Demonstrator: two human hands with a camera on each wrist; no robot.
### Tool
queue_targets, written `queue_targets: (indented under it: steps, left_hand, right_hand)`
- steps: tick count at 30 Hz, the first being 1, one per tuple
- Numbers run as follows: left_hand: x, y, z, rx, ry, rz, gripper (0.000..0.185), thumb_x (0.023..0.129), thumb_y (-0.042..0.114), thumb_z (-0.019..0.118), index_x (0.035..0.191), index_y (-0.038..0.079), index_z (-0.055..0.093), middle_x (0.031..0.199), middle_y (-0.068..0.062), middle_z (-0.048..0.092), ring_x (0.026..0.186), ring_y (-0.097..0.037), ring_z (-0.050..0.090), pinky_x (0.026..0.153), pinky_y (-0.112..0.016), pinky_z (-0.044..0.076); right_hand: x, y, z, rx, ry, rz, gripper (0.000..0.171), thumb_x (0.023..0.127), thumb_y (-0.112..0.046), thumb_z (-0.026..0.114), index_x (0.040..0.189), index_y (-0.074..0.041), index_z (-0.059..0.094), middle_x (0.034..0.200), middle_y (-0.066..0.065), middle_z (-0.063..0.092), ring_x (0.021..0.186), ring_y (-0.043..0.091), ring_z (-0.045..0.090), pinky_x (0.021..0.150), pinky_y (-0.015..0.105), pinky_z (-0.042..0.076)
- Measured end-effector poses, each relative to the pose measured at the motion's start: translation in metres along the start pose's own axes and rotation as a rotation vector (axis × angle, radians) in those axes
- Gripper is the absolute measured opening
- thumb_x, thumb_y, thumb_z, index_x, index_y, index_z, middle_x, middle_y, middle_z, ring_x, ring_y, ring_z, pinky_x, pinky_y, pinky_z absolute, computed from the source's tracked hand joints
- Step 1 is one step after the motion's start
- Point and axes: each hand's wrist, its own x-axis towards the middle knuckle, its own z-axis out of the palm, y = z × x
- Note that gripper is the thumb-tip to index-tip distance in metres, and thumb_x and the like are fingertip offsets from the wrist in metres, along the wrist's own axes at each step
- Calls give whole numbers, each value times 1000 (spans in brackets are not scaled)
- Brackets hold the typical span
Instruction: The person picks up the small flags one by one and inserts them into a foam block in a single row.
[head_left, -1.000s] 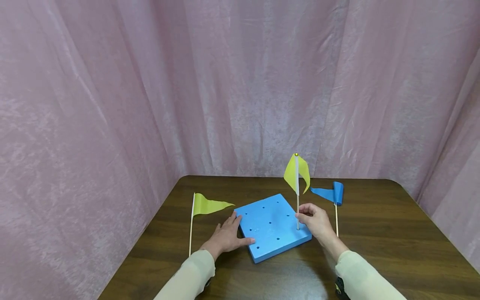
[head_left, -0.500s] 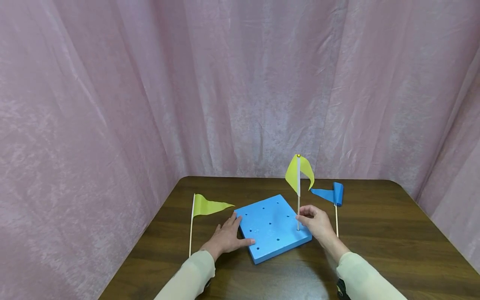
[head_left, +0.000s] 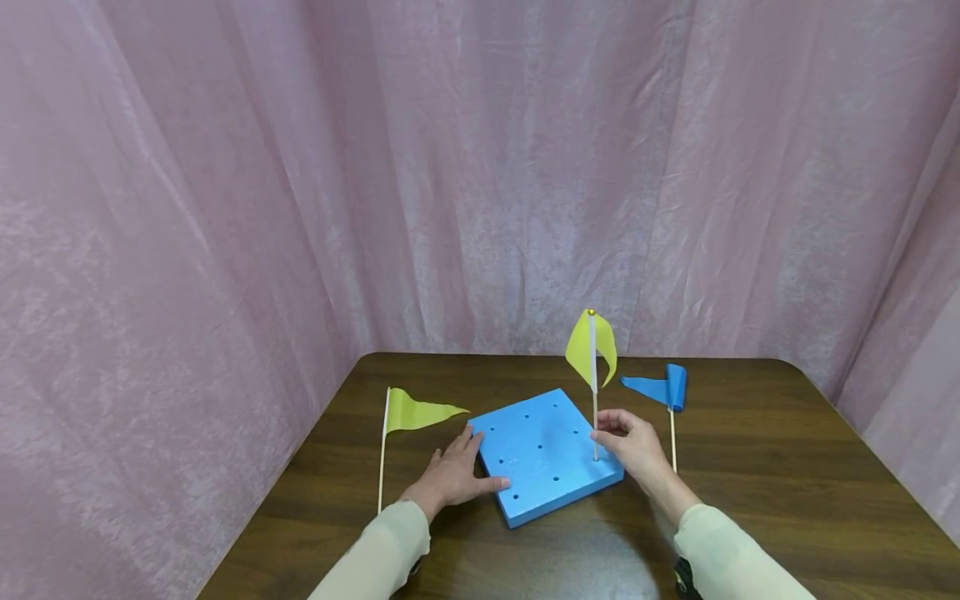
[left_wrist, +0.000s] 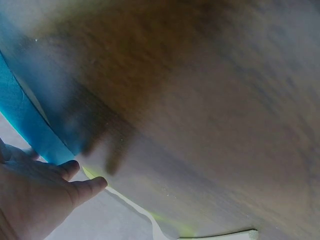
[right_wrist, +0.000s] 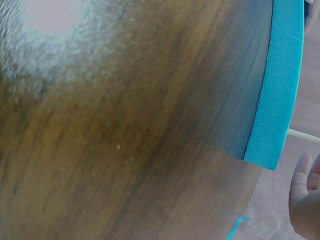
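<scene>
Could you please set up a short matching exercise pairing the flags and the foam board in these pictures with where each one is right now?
Things:
1. upright yellow flag
2. lying yellow flag
3. blue flag
4. blue foam board

Places:
A. flat on the table, left of the board
B. under the left hand
C. on the table, right of the board
D. pinched by the right hand, standing in the board

Pairs: 1-D, 2-A, 3-C, 4-B
</scene>
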Motion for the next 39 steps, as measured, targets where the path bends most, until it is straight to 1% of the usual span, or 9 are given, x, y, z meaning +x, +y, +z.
queue_targets:
  steps: [5, 10, 15, 19, 24, 29, 32, 34, 39]
  left_hand:
    - [0, 0, 0, -4, -1, -1, 110, 79, 81, 57, 160, 16, 21, 166, -7, 7, 150, -32, 15, 114, -65, 12]
    - [-1, 0, 0, -14, 0, 3, 110, 79, 79, 58, 160, 15, 21, 166, -9, 7, 150, -33, 16, 114, -66, 12]
    - [-1, -1, 1, -11, 7, 6, 110, 79, 80, 57, 160, 15, 21, 166, -9, 7, 150, -33, 16, 114, -65, 12]
    - [0, -2, 1, -9, 13, 11, 110, 79, 80, 57, 159, 14, 23, 166, -9, 8, 150, -34, 16, 114, -66, 13]
    - [0, -3, 1, -5, 10, 9, 110, 78, 81, 57, 159, 15, 22, 166, -9, 8, 150, -34, 16, 113, -66, 14]
    - [-1, -2, 1, -5, 8, 6, 110, 79, 80, 58, 160, 15, 22, 166, -8, 7, 150, -33, 15, 114, -66, 13]
    - [-1, -2, 1, -5, 9, 6, 110, 78, 80, 58, 160, 15, 22, 166, -8, 6, 150, -33, 15, 114, -66, 13]
    - [-1, -2, 1, -5, 8, 4, 110, 78, 81, 57, 160, 16, 21, 166, -7, 6, 150, -33, 15, 114, -65, 12]
    - [0, -1, 1, -6, 6, 11, 111, 78, 81, 57, 160, 15, 21, 166, -8, 6, 150, -33, 14, 114, -66, 12]
  right_hand:
    - [-1, -1, -1, -1, -11, -18, 35, 92, -8, 71, 123, 6, 62, 108, 14, 65, 100, 26, 58, 77, 25, 50]
    - [-3, -1, -7, 3, -18, -19, 38, 91, -12, 73, 124, 3, 63, 112, 15, 66, 101, 24, 60, 78, 23, 51]
    - [-5, 0, -18, 2, -27, 5, 41, 93, -16, 72, 128, 2, 61, 118, 17, 63, 103, 24, 58, 80, 28, 53]
    - [-5, 1, -28, 7, -21, 7, 43, 94, -17, 71, 130, 3, 58, 122, 21, 61, 102, 21, 58, 80, 26, 53]
    - [-4, 4, -40, -3, 18, 8, 44, 94, -18, 72, 130, 2, 59, 123, 22, 60, 94, 11, 59, 78, 25, 53]
    - [-3, 8, -51, -5, 86, -2, 44, 93, -20, 73, 127, 5, 60, 113, 14, 64, 86, 4, 59, 74, 24, 54]
    - [-1, 10, -57, -11, 120, 6, 43, 93, -19, 72, 127, 5, 60, 109, 9, 65, 85, 1, 58, 73, 22, 53]
    - [-1, 13, -62, -23, 138, 22, 45, 94, -21, 71, 129, 4, 59, 110, 9, 65, 86, 0, 57, 74, 22, 53]
    - [0, 17, -73, -60, 180, 56, 49, 94, -24, 71, 133, 3, 57, 119, 16, 64, 85, -5, 54, 75, 18, 51]
